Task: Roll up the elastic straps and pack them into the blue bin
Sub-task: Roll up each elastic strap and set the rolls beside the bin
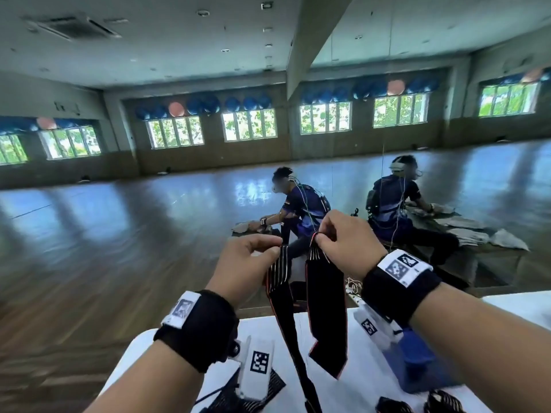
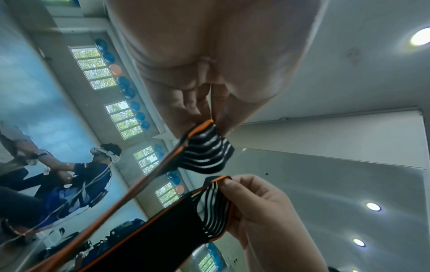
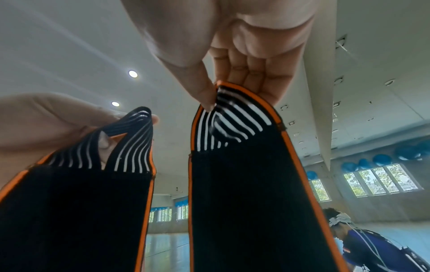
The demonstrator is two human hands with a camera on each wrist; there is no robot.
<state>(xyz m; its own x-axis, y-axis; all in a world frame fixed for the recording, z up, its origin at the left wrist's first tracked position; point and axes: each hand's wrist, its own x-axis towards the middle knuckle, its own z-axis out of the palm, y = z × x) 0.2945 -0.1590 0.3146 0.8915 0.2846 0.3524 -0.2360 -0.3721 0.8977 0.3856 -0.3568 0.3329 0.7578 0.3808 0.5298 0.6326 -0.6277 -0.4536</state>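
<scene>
A black elastic strap with orange edges and white-striped ends hangs in two lengths above the white table [image 1: 369,380]. My left hand [image 1: 275,244] pinches the striped end of the left length [image 1: 280,296], which trails down past the table's near edge. My right hand [image 1: 319,237] pinches the striped end of the right length [image 1: 326,308], whose lower tip hangs just above the table. Whether they are one strap or two I cannot tell. The left wrist view shows thumb and fingers [image 2: 218,114] on the stripes [image 2: 204,152]. The right wrist view shows the same pinch [image 3: 215,99]. The blue bin [image 1: 417,359] stands right of the strap, partly hidden by my right wrist.
Two rolled black straps [image 1: 393,406] [image 1: 444,401] lie at the table's near right. A black mesh piece [image 1: 265,389] lies at the near left under my left wrist. Beyond the table's far edge two people [image 1: 301,210] sit on the wooden hall floor.
</scene>
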